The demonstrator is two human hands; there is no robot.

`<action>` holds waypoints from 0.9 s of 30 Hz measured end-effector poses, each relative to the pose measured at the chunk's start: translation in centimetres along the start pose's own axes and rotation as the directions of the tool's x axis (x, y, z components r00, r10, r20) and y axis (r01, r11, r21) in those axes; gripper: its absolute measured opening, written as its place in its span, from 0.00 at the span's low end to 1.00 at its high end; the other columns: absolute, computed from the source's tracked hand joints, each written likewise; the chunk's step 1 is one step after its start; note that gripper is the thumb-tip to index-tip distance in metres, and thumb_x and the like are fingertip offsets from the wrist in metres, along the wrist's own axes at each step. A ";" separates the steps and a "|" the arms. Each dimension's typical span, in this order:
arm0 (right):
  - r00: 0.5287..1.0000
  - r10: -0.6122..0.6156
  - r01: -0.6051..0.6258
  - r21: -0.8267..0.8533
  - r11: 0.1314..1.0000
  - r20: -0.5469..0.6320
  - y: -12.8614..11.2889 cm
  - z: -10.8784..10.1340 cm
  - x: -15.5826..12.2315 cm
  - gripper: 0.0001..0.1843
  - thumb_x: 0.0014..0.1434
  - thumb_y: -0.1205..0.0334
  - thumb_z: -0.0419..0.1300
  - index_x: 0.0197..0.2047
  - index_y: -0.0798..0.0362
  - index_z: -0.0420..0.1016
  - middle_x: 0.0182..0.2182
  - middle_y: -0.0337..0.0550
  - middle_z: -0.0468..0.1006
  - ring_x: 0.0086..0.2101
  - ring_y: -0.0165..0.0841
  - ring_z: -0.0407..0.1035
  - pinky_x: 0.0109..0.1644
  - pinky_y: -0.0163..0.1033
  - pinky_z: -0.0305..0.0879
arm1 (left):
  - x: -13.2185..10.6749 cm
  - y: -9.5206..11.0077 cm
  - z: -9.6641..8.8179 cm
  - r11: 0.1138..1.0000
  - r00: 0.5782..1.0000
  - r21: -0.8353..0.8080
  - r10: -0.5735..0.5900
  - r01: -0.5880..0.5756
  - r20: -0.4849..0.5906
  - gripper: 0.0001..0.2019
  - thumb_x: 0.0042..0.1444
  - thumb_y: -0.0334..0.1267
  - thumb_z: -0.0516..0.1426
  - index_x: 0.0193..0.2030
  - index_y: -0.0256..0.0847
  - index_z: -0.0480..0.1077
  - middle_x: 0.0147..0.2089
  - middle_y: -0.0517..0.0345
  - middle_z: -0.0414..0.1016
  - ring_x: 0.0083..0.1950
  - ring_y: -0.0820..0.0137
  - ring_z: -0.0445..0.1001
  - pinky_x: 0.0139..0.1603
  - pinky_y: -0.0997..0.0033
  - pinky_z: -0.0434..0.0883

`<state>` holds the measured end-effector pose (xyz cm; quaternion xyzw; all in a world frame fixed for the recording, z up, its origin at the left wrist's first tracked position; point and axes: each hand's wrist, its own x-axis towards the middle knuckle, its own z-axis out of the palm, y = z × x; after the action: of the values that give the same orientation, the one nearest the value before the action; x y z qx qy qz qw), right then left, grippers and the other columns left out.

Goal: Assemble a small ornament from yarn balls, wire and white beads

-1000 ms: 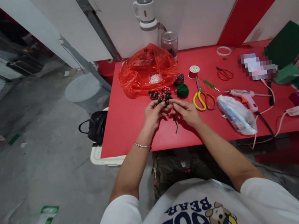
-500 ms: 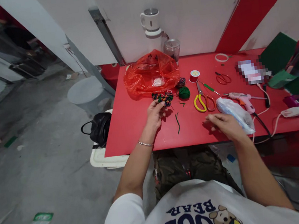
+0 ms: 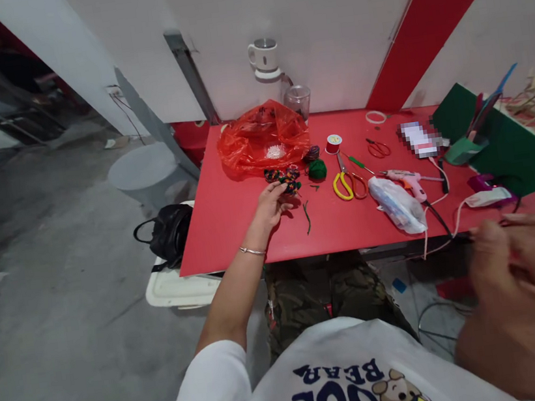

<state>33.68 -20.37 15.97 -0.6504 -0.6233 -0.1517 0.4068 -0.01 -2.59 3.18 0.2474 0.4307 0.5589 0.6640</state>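
Note:
My left hand (image 3: 271,205) is closed, its fingertips on a small dark, multicoloured yarn piece (image 3: 289,176) at the table's middle left. Beside that lie a green yarn ball (image 3: 317,169) and a darker mixed-colour ball (image 3: 312,153). A loose green strand (image 3: 307,217) rests right of the hand. My right hand (image 3: 517,266) is raised at the right, near the camera, beyond the table's front edge. It is smeared by motion, with the fingers seemingly bent; whether it holds anything is hidden. Yellow-and-orange-handled scissors (image 3: 344,184) lie between the hands.
An orange-red plastic bag (image 3: 245,144) with white beads stands at the back of the red table (image 3: 232,231). Rightward are a red thread spool (image 3: 334,144), small red scissors (image 3: 379,147), a plastic packet (image 3: 396,203), a pink glue gun (image 3: 407,181) with cables and a green holder (image 3: 462,150).
My right hand has moved from above the table beside the plastic packet to the far right, closer to the camera. My left hand stays at the yarn piece. The view has turned rightward.

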 end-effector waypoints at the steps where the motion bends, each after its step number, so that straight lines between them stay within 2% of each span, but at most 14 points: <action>1: 0.999 -0.035 0.036 0.031 0.999 -0.028 -1.2 0.9 -0.1 0.11 0.60 0.39 0.65 0.28 0.28 0.82 0.25 0.44 0.80 0.40 0.53 0.81 0.55 0.70 0.72 | 0.0 0.0 0.0 1.000 1.000 0.005 -0.001 0.001 0.006 0.23 0.44 0.41 0.74 0.41 0.40 0.69 0.32 0.56 0.83 0.27 0.67 0.83 0.20 0.78 0.72; 2: 0.994 -0.082 0.088 0.079 0.993 -0.075 -2.2 2.1 -0.3 0.08 0.57 0.41 0.69 0.29 0.31 0.82 0.27 0.43 0.82 0.40 0.50 0.81 0.54 0.65 0.75 | 0.0 0.0 -0.1 1.000 1.000 0.009 -0.001 0.001 0.012 0.23 0.44 0.41 0.74 0.41 0.40 0.69 0.32 0.56 0.83 0.27 0.67 0.83 0.21 0.78 0.73; 3: 0.991 -0.133 0.134 0.200 0.971 -0.020 -3.3 3.7 -0.4 0.06 0.57 0.46 0.71 0.37 0.34 0.85 0.36 0.44 0.86 0.43 0.49 0.81 0.55 0.63 0.76 | 0.0 0.0 -0.1 1.000 1.000 0.011 -0.003 0.003 0.017 0.23 0.44 0.41 0.75 0.41 0.40 0.69 0.32 0.55 0.83 0.27 0.67 0.83 0.22 0.77 0.74; 4: 0.983 -0.176 0.146 0.338 0.930 0.061 -4.2 5.6 -0.4 0.10 0.59 0.49 0.71 0.44 0.37 0.86 0.42 0.46 0.87 0.44 0.46 0.81 0.52 0.58 0.78 | 0.0 0.1 -0.2 1.000 1.000 0.012 -0.007 0.006 0.024 0.23 0.44 0.42 0.75 0.41 0.40 0.69 0.32 0.55 0.83 0.27 0.67 0.83 0.22 0.77 0.75; 5: 0.966 -0.210 0.115 0.471 0.875 0.154 -5.0 7.7 -0.5 0.12 0.62 0.50 0.68 0.48 0.40 0.86 0.44 0.46 0.86 0.42 0.43 0.81 0.47 0.53 0.80 | 0.0 0.1 -0.2 1.000 1.000 0.012 -0.011 0.011 0.029 0.24 0.45 0.42 0.75 0.41 0.39 0.69 0.32 0.55 0.83 0.27 0.67 0.83 0.23 0.77 0.75; 6: 0.929 -0.237 0.037 0.568 0.822 0.283 -5.8 9.9 -0.5 0.12 0.64 0.51 0.66 0.48 0.42 0.86 0.42 0.46 0.86 0.39 0.40 0.81 0.44 0.49 0.80 | 0.1 0.1 -0.3 1.000 0.999 0.013 -0.015 0.014 0.030 0.24 0.45 0.42 0.75 0.41 0.39 0.69 0.32 0.55 0.83 0.27 0.68 0.83 0.23 0.77 0.75; 8: 0.859 -0.199 -0.183 0.646 0.741 0.472 -7.2 14.2 -0.4 0.14 0.64 0.50 0.65 0.48 0.47 0.85 0.39 0.46 0.86 0.36 0.38 0.80 0.42 0.45 0.79 | 0.1 0.0 -0.3 1.000 0.999 0.020 -0.019 0.018 0.038 0.23 0.46 0.42 0.75 0.41 0.38 0.71 0.32 0.55 0.83 0.27 0.69 0.82 0.24 0.77 0.76; 10: 0.805 -0.138 -0.341 0.641 0.688 0.576 -8.4 18.0 -0.3 0.27 0.58 0.47 0.70 0.58 0.49 0.81 0.48 0.50 0.86 0.34 0.35 0.78 0.40 0.44 0.79 | 0.3 -0.2 -0.4 1.000 0.999 0.019 -0.016 0.015 0.041 0.21 0.47 0.42 0.75 0.41 0.38 0.71 0.33 0.56 0.83 0.27 0.70 0.82 0.25 0.76 0.76; 12: 0.735 -0.095 -0.473 0.608 0.637 0.672 -9.5 21.1 -0.1 0.44 0.50 0.45 0.75 0.67 0.48 0.73 0.56 0.54 0.82 0.27 0.28 0.73 0.33 0.41 0.76 | 0.5 -0.4 -0.4 1.000 0.999 0.001 -0.008 0.008 0.049 0.21 0.48 0.42 0.75 0.41 0.38 0.72 0.35 0.55 0.83 0.28 0.69 0.82 0.25 0.76 0.76; 13: 0.698 -0.098 -0.526 0.601 0.602 0.709 -10.1 22.5 -0.1 0.48 0.48 0.45 0.77 0.69 0.47 0.70 0.58 0.55 0.80 0.25 0.26 0.70 0.31 0.40 0.74 | 0.7 -0.6 -0.4 1.000 0.999 -0.011 -0.004 0.005 0.051 0.22 0.47 0.42 0.75 0.42 0.38 0.72 0.36 0.55 0.84 0.30 0.68 0.83 0.25 0.76 0.76; 15: 0.677 -0.083 -0.590 0.606 0.534 0.732 -10.9 24.8 0.0 0.52 0.44 0.46 0.78 0.70 0.48 0.68 0.56 0.52 0.81 0.24 0.24 0.68 0.30 0.38 0.72 | 1.1 -0.8 -0.5 0.999 0.999 -0.038 0.007 -0.005 0.031 0.23 0.45 0.42 0.76 0.42 0.38 0.72 0.37 0.54 0.84 0.31 0.67 0.84 0.26 0.75 0.76; 20: 0.739 0.030 -0.623 0.665 0.412 0.673 -11.3 28.9 -0.2 0.46 0.44 0.46 0.77 0.63 0.53 0.72 0.45 0.46 0.82 0.31 0.28 0.71 0.37 0.37 0.74 | 1.8 -0.9 -0.4 0.997 0.997 -0.051 0.048 -0.051 -0.054 0.25 0.41 0.43 0.78 0.35 0.38 0.68 0.29 0.63 0.78 0.26 0.74 0.78 0.28 0.74 0.79; 23: 0.731 0.029 -0.660 0.694 0.288 0.682 -10.8 29.9 -0.5 0.42 0.44 0.46 0.77 0.60 0.52 0.73 0.40 0.42 0.81 0.36 0.32 0.74 0.41 0.38 0.74 | 1.7 -0.8 -0.3 0.994 0.990 0.025 0.109 -0.108 -0.084 0.26 0.42 0.49 0.77 0.34 0.39 0.67 0.28 0.64 0.76 0.24 0.75 0.76 0.23 0.75 0.77; 27: 0.704 -0.002 -0.694 0.688 0.213 0.710 -10.4 29.6 -0.6 0.37 0.46 0.46 0.78 0.57 0.50 0.75 0.41 0.43 0.82 0.39 0.34 0.75 0.44 0.40 0.75 | 1.5 -0.9 -0.2 0.978 0.986 0.145 0.158 -0.148 -0.061 0.28 0.42 0.56 0.75 0.37 0.39 0.68 0.29 0.63 0.77 0.22 0.72 0.76 0.20 0.73 0.76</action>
<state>14.71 -0.64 0.69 -0.4270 -0.5014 0.5453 0.5185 0.27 -1.44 1.94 0.3053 0.4722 0.5854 0.5840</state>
